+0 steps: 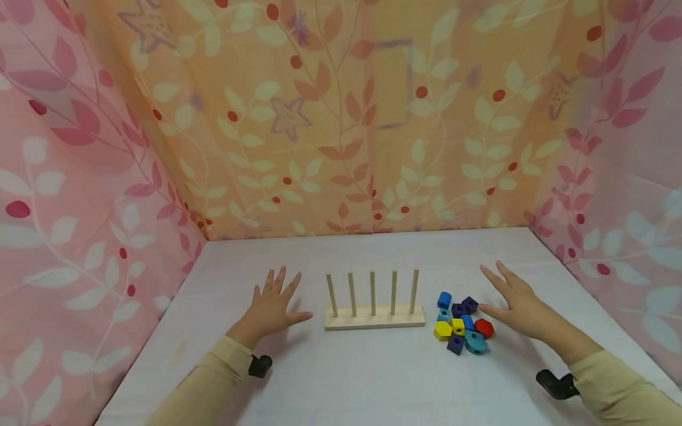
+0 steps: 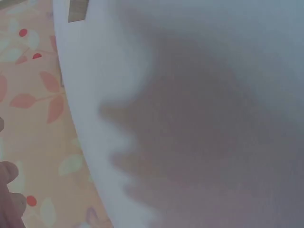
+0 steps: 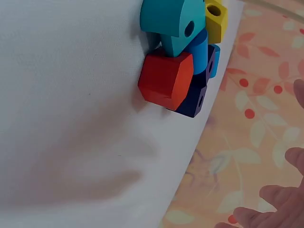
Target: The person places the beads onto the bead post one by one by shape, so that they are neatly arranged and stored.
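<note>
Left hand [image 1: 270, 312] and right hand [image 1: 521, 306] are spread empty, apart; just beside the right, toward the white worktop's [image 1: 346, 384] right edge, multicoloured holed blocks [image 1: 457, 327] are piled (wooden five-peg rack [image 1: 375, 320] set lengthwise between hands).

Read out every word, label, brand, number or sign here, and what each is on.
None readable: no lettering shows on the blocks, the peg stand or the table.
The patterned cloth shows leaves, dots and outlined shapes.
A faint mark on the left sleeve: unreadable.
</note>
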The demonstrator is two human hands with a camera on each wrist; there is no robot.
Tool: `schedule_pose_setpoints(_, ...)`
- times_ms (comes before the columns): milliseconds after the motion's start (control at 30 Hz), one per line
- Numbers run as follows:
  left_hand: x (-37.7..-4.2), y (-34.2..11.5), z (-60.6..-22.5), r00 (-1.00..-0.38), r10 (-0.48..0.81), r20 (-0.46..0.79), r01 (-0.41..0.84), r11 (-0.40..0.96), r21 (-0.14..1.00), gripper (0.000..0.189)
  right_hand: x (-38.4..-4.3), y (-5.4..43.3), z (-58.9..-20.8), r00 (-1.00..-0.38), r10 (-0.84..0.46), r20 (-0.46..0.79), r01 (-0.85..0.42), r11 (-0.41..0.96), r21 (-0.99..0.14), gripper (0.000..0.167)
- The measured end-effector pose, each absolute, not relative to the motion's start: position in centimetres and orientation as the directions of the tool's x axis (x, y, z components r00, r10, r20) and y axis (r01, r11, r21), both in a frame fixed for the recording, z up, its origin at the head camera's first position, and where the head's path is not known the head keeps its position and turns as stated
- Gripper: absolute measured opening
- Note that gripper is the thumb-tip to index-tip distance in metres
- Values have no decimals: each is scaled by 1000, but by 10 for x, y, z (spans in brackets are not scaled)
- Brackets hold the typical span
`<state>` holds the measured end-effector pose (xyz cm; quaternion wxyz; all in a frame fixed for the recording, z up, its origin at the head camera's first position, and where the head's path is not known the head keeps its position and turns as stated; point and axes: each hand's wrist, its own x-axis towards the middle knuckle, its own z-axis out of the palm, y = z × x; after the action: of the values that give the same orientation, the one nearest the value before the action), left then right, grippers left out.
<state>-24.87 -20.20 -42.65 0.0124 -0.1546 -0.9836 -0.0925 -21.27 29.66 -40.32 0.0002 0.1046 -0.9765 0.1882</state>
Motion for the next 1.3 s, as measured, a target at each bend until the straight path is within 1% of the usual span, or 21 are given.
schedule_pose_setpoints(167, -250, -193, -426, -950, 310, 19, 302, 906, 298, 99, -213, 300, -406, -979, -197, 45, -198, 891, -409, 93)
schedule_pose_setpoints(267, -251, -188, -427, -944, 331, -3, 303, 869, 390, 99, -212, 301, -410, -981, -190, 36, -186, 882, -433, 91)
schedule_pose_setpoints(433, -255, -177, -434, -935, 356, 12, 310, 796, 520, 100, -208, 306, -414, -985, -173, 7, -156, 872, -464, 84)
schedule_pose_setpoints(533, -257, -172, -438, -942, 336, 28, 288, 758, 586, 98, -206, 307, -419, -984, -179, 13, -162, 858, -487, 78)
schedule_pose_setpoints(667, -257, -167, -443, -952, 304, 39, 242, 666, 705, 94, -205, 307, -428, -981, -195, 9, -169, 828, -535, 72)
schedule_pose_setpoints(833, -255, -159, -451, -949, 311, 40, 201, 506, 838, 92, -204, 308, -438, -982, -179, -53, -111, 789, -605, 66)
schedule_pose_setpoints(933, -256, -156, -457, -947, 319, 35, 184, 451, 873, 92, -205, 309, -443, -981, -170, -89, -74, 762, -643, 64)
schedule_pose_setpoints(1000, -257, -154, -459, -949, 315, 18, 163, 441, 883, 93, -206, 309, -445, -980, -160, -114, -47, 753, -657, 64)
schedule_pose_setpoints(1100, -258, -152, -461, -951, 310, 6, 158, 467, 870, 90, -208, 310, -448, -978, -133, -162, 8, 747, -664, 62)
schedule_pose_setpoints(1200, -259, -151, -463, -953, 302, -8, 150, 497, 854, 86, -210, 310, -451, -972, -97, -212, 69, 749, -659, 56)
schedule_pose_setpoints(1300, -259, -152, -467, -954, 298, -33, 132, 514, 847, 80, -210, 310, -455, -966, -85, -246, 96, 761, -641, 50)
